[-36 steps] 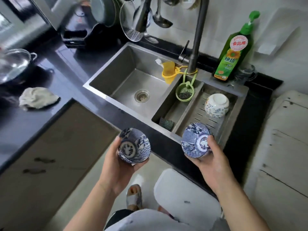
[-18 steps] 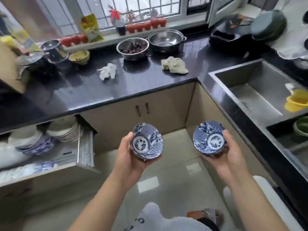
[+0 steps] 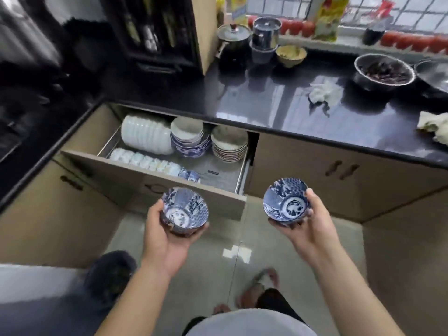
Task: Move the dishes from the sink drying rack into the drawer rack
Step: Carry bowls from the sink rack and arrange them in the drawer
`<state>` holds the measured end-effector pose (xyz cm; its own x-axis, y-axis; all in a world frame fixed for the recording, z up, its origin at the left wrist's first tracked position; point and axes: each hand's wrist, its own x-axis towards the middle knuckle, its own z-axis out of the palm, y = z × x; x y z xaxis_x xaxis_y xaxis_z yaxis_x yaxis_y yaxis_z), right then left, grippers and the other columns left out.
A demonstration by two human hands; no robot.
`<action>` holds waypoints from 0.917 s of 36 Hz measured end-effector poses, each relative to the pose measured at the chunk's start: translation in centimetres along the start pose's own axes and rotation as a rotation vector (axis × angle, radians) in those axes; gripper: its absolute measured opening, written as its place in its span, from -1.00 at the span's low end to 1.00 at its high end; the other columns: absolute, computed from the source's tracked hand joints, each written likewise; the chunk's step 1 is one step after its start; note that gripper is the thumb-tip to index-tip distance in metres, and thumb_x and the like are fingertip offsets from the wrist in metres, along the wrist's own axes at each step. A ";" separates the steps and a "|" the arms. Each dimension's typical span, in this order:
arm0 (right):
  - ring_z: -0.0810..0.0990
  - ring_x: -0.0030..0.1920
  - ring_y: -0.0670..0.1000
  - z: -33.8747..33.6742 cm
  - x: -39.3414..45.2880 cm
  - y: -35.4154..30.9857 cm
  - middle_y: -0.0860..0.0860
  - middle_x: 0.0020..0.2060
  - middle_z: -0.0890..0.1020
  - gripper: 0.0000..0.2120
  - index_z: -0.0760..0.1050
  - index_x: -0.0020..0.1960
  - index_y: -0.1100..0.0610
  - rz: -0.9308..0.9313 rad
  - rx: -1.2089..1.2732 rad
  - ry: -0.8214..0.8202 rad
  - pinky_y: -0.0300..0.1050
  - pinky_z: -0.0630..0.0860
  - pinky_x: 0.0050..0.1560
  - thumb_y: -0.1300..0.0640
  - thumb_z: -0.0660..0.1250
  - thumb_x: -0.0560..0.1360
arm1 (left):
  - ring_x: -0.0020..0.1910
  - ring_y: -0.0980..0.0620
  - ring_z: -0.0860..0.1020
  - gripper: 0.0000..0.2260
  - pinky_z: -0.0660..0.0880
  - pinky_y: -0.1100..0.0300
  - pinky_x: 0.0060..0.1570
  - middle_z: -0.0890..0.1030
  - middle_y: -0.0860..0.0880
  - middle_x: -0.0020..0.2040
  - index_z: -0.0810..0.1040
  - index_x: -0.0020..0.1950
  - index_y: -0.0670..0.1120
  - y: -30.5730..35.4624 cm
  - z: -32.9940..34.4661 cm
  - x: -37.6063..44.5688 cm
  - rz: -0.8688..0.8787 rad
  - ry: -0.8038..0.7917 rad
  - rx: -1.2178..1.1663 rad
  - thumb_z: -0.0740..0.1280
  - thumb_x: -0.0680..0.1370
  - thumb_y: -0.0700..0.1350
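Note:
My left hand [image 3: 167, 241] grips a blue-and-white patterned bowl [image 3: 184, 210] from below, just in front of the open drawer rack [image 3: 218, 177]. My right hand [image 3: 309, 229] holds a second blue-and-white bowl [image 3: 286, 201], to the right of the drawer's front corner. Both bowls are upright and empty. Inside the drawer stand a row of white plates [image 3: 145, 135], a stack of blue-patterned bowls [image 3: 189, 139], a stack of beige dishes [image 3: 229, 143] and a front row of small white cups [image 3: 145, 161]. The sink and its drying rack are out of view.
A black countertop [image 3: 278, 98] runs above the drawer, carrying a kettle [image 3: 232, 44], metal pots [image 3: 265, 37], a yellow bowl [image 3: 291, 54], a steel bowl of dark food [image 3: 384, 71] and crumpled cloths [image 3: 322, 94]. Closed cabinet doors [image 3: 339, 170] lie to the right. Glossy tiled floor [image 3: 237, 251] is underfoot.
The view has swung left from the sink to the open drawer, which now lies straight ahead. Both hands keep the same hold on their bowls.

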<state>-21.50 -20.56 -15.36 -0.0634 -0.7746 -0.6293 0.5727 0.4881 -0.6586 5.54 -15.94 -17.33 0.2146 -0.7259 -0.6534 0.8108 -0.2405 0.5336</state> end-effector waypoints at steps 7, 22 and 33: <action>0.68 0.08 0.18 4.4 6.9 1.8 0.10 0.07 0.69 -0.64 0.57 0.22 0.11 0.093 -0.038 0.126 0.32 0.58 0.15 -0.13 0.33 0.58 | 0.20 -0.30 0.60 -0.65 0.55 -0.31 0.12 0.68 -0.23 0.18 0.63 0.22 -0.06 3.4 -0.7 5.6 -0.010 0.126 -0.045 0.30 0.58 0.13; 0.72 0.03 0.24 18.3 21.5 0.8 0.13 -0.03 0.75 -0.59 0.59 0.20 0.15 0.272 -0.284 0.064 0.36 0.63 0.03 -0.14 0.42 0.53 | 0.20 -0.28 0.62 -0.64 0.57 -0.27 0.14 0.68 -0.22 0.19 0.59 0.30 -0.06 13.9 4.4 18.6 -0.025 0.191 0.063 0.29 0.61 0.12; 0.72 0.02 0.16 23.8 27.3 8.1 0.12 0.09 0.70 -0.45 0.61 0.18 0.17 0.316 -0.445 0.267 0.05 0.69 -0.17 -0.23 0.53 0.41 | 0.19 -0.22 0.60 -0.70 0.47 -0.29 0.28 0.67 -0.18 0.19 0.60 0.19 -0.05 17.5 2.8 31.7 -0.283 0.111 0.397 0.23 0.64 0.11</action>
<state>0.83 -47.36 -28.03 -0.1815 -0.4651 -0.8665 0.2038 0.8442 -0.4958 25.02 -44.97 -27.23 0.0903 -0.5292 -0.8437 0.5800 -0.6607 0.4765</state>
